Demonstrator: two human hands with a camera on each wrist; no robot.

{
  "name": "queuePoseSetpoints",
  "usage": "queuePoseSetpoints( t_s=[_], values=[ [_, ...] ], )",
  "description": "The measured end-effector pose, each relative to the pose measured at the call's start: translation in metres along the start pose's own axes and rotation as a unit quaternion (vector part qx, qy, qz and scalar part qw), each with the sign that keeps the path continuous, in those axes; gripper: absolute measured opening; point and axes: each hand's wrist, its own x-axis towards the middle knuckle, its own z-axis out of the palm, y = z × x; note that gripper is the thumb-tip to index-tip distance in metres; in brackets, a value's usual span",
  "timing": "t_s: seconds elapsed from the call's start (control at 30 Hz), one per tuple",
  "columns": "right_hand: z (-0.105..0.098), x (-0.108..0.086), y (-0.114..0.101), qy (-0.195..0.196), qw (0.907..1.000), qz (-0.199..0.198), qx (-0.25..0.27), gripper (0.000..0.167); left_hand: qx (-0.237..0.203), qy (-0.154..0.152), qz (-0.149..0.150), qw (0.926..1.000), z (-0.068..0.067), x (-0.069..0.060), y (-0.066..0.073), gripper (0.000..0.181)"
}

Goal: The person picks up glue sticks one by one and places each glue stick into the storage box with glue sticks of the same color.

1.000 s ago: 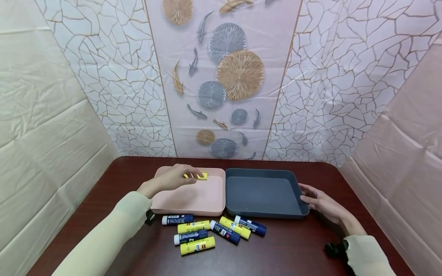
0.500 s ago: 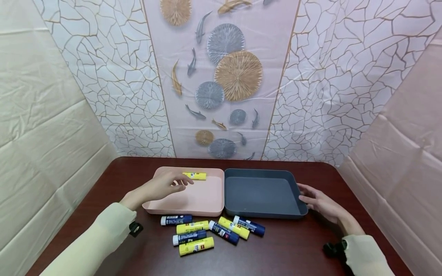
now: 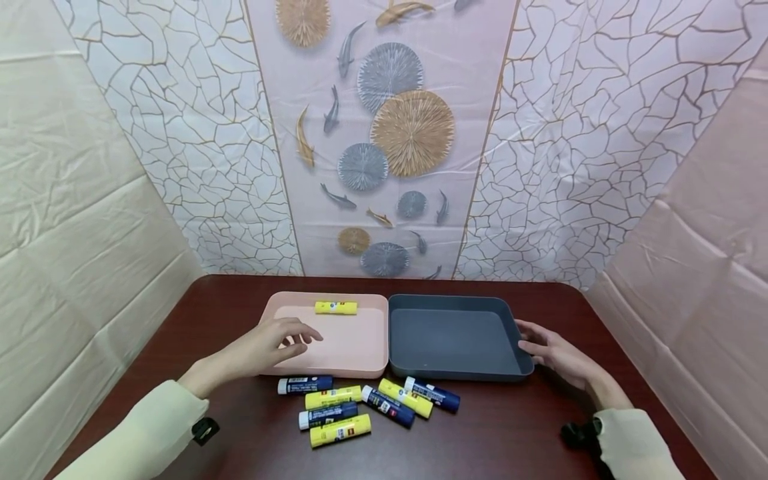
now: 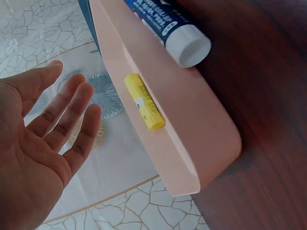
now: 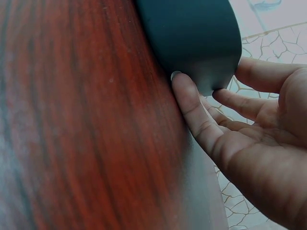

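Left hand off the yellow glue stick

My left hand, loosely spread and holding nothing, has drawn back; the yellow glue stick seems released in the pink tray, toward the table's far edge. My relaxed right hand touches the dark tray.

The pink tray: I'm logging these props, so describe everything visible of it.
The pink tray looks plastic: smooth, shallow, rectangular, with rounded corners and raised walls. It sits upright on the table, beside the dark tray; whether they touch is unclear. One yellow stick lies inside near the far wall. The left hand partly hides it without gripping it.
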Motion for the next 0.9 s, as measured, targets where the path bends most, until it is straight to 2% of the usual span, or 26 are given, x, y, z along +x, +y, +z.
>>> queuePoseSetpoints(
  t_s=[0.4,0.6,0.7,0.9],
  values=[
    [-0.001,0.001,-0.001,-0.004,1.0,-0.002,-0.003,0.073,0.0,-0.008,0.015,0.9999,0.009,-0.02,0.004,0.028],
    [-0.001,0.002,0.0,-0.001,1.0,0.004,0.0,0.074,0.008,0.003,0.034,0.9994,0.017,-0.03,0.005,0.03],
    [-0.001,0.001,0.001,-0.001,1.0,0.0,-0.003,0.074,0.011,0.009,0.033,0.9994,0.023,-0.034,0.006,0.029],
    [-0.002,0.001,0.003,0.0,1.0,0.0,-0.006,0.074,0.08,0.04,0.052,0.9946,0.04,-0.046,0.004,0.035]
  ],
)
